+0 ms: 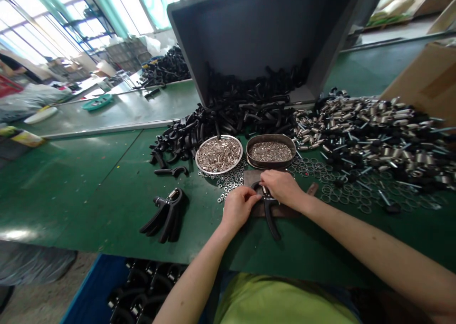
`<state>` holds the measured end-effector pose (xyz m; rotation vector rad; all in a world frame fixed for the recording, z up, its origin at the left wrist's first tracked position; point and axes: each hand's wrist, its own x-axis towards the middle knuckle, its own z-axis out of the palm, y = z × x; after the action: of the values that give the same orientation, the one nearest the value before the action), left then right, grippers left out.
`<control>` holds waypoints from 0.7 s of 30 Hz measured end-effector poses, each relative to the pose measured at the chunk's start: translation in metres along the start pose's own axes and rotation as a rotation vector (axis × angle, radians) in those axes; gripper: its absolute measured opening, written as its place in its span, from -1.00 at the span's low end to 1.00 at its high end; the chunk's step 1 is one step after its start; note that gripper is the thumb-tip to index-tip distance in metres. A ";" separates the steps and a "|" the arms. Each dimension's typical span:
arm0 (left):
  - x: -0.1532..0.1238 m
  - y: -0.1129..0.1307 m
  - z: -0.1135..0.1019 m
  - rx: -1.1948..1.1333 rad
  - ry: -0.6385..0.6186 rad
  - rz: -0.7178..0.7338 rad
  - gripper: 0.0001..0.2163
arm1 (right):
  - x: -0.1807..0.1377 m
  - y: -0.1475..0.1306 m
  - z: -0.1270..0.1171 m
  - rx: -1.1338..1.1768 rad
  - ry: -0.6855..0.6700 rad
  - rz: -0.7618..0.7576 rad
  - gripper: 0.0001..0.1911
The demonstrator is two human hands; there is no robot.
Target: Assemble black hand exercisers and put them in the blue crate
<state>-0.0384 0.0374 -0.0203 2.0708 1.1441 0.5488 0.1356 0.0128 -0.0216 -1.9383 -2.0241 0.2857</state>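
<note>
A black curved-handled part (271, 222), much like half of a hand grip, lies over a flat metal plate (254, 176) on the green bench. A small silver metal piece (264, 189) sits near its upper end. My left hand (238, 205) pinches the part's left side with thumb and forefinger. From the right, my right hand (280, 185) closes over its upper end with bent fingers; any small item between those fingertips is hidden. To the left lie assembled black hand grips (167, 214) with silver cylinders at their tops.
Behind my hands stand a round dish of metal pins (218, 155) and an oval tin of small metal pieces (270, 152). Loose nuts (230, 181), wire rings (331, 191) and knobbed screws (384, 148) lie around. Black handles spill from a tipped grey bin (256, 34). Below is a blue crate (87, 290).
</note>
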 end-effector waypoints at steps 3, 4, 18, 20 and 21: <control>0.004 0.003 0.002 0.118 -0.034 0.078 -0.91 | -0.004 -0.001 -0.003 -0.050 -0.013 -0.036 -0.80; 0.005 0.003 0.002 0.150 -0.045 0.095 -0.91 | -0.006 -0.001 -0.006 -0.063 -0.004 -0.050 -0.80; 0.003 0.008 0.005 0.557 -0.139 0.329 -0.80 | -0.177 0.081 -0.022 -0.227 0.030 0.457 -0.73; 0.002 0.005 0.007 0.557 -0.111 0.334 -0.79 | -0.170 0.070 -0.026 -0.130 0.068 0.490 -0.72; 0.002 0.004 0.008 0.558 -0.110 0.332 -0.79 | -0.161 0.061 -0.031 -0.063 0.092 0.476 -0.70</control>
<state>-0.0303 0.0345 -0.0228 2.7638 0.9656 0.2757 0.2080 -0.1466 -0.0300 -2.4077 -1.5100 0.2365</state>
